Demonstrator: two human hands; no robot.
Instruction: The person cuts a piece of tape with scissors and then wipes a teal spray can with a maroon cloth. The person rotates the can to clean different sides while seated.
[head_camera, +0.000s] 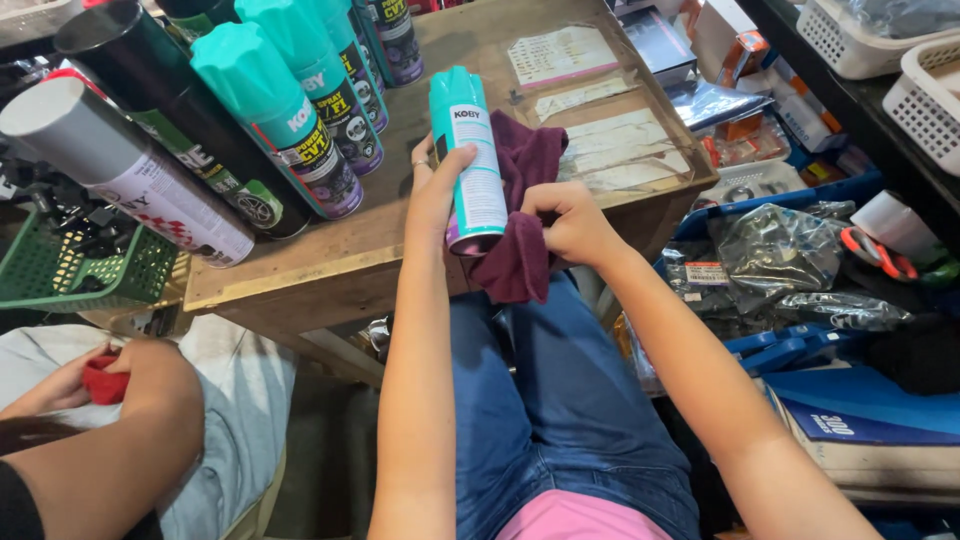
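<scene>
From the head camera: the left hand (437, 200) is closed around a teal spray can (467, 160), tilted over the surface (330, 260) edge. At its 3 o'clock, the right hand (570, 222) pinches a maroon cloth (520, 200) against it, seemingly for wiping.

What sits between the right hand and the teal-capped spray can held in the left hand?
In the head view, a dark maroon cloth lies between them: the right hand grips it against the teal-capped spray can, which the left hand holds.

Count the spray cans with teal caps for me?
4: one teal-capped can in the left hand, three standing in a row at the table's far left. Others may be cropped.
</scene>
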